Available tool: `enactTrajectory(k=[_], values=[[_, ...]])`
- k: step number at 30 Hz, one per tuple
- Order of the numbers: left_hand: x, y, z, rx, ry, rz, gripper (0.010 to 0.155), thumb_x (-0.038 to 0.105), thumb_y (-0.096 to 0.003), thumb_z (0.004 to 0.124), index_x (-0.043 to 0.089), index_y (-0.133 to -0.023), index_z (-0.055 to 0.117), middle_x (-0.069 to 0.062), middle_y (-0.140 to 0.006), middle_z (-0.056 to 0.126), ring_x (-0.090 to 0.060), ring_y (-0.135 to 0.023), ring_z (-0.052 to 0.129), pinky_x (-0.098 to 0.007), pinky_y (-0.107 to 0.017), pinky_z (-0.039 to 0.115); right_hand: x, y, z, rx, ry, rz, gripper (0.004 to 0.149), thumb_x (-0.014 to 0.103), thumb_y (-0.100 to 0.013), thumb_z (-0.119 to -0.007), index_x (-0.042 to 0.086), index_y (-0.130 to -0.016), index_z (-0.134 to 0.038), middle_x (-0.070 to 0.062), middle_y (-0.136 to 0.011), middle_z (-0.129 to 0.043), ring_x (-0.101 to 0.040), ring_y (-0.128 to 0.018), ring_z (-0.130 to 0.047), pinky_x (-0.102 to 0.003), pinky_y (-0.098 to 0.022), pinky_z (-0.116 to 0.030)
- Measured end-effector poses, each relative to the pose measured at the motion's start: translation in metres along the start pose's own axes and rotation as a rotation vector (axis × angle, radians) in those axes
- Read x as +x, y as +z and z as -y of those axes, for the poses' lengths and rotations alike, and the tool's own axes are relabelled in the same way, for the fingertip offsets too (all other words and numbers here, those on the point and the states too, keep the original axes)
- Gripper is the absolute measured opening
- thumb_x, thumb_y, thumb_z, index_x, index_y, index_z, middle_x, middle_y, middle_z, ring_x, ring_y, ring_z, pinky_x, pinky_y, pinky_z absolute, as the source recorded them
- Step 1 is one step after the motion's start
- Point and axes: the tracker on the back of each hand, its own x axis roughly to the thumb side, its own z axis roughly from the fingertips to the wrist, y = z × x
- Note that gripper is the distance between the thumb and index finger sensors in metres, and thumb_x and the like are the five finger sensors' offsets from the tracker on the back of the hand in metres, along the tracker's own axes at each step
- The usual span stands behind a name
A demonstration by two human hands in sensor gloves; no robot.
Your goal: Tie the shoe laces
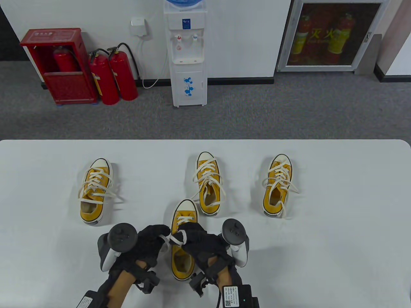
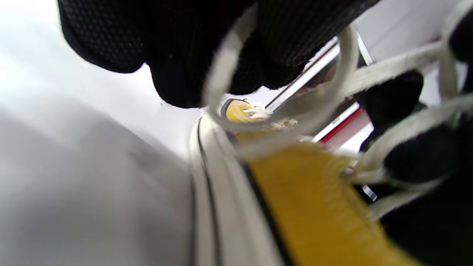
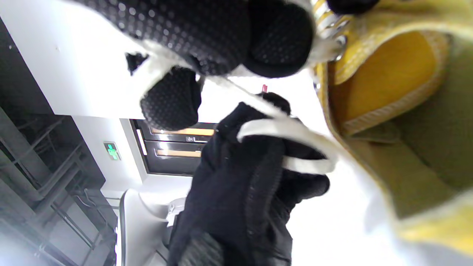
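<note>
White table (image 1: 337,243), grey carpet beyond. Left hand (image 1: 149,245) and right hand (image 1: 200,240) both pinching white lace (image 1: 175,239) over near-centre yellow shoe (image 1: 183,256); strands held crossed and taut, likely to form the knot. Canvas upper, white toe cap, toe pointing far. Three other shoes (image 1: 210,187) farther back, laces loose.

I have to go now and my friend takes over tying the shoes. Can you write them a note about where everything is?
Left hand and right hand each pinch a strand of the white lace over the nearest yellow shoe.
Its bow is not finished yet.
Three more yellow shoes wait farther back on the table: left one, middle one, right one. Their lace ends trail loose, so they look untied.
Left to do: finish this bow, then the other three.
</note>
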Motion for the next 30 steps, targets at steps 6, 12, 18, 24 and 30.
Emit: enactTrajectory(k=[6,12,18,24,30], values=[[0.003,0.003,0.008,-0.038,-0.260,0.031,0.043,0.034,-0.0475,0.081,0.030,-0.090,0.083,-0.003,-0.074,0.096,-0.032,-0.053,0.100,-0.056,-0.052,0.080,0.000,0.001,0.001,-0.011,-0.018,0.009,0.043,0.013,-0.041,-0.080,0.028,-0.079,-0.094,-0.001,-0.105,-0.061,-0.020,-0.065,-0.083,-0.066,-0.069,-0.043],[0.005,0.006,0.012,-0.044,-0.459,0.049,0.042,0.034,-0.0471,0.081,0.030,-0.089,0.083,-0.002,-0.071,0.097,-0.030,-0.050,0.100,-0.056,-0.051,0.081,0.000,0.001,0.002,-0.020,-0.027,0.025,0.043,0.013,-0.041,-0.081,0.027,-0.081,-0.093,0.001,-0.109,-0.059,-0.021,-0.065,-0.084,-0.066,-0.069,-0.043],[0.006,0.005,0.012,-0.057,-0.490,0.033,0.043,0.036,-0.0469,0.081,0.030,-0.089,0.084,-0.002,-0.070,0.098,-0.030,-0.050,0.101,-0.056,-0.051,0.081,0.001,0.001,0.001,-0.039,-0.016,0.050,0.044,0.014,-0.042,-0.081,0.024,-0.083,-0.091,0.002,-0.108,-0.066,-0.021,-0.065,-0.085,-0.067,-0.069,-0.044],[0.002,0.006,0.010,-0.041,-0.476,0.008,0.044,0.041,-0.0465,0.082,0.029,-0.088,0.085,-0.002,-0.068,0.098,-0.030,-0.048,0.101,-0.056,-0.049,0.081,0.006,0.005,0.003,-0.127,0.046,0.076,0.043,0.014,-0.043,-0.080,0.018,-0.086,-0.086,-0.004,-0.099,-0.076,-0.022,-0.066,-0.088,-0.066,-0.070,-0.046],[-0.001,0.007,0.006,-0.022,-0.489,-0.011,0.045,0.044,-0.0459,0.082,0.029,-0.088,0.085,-0.001,-0.067,0.099,-0.029,-0.047,0.102,-0.055,-0.049,0.082,0.009,0.008,0.004,-0.195,0.116,0.094,0.040,0.016,-0.044,-0.083,0.016,-0.083,-0.089,-0.006,-0.090,-0.082,-0.022,-0.065,-0.090,-0.064,-0.072,-0.046]])
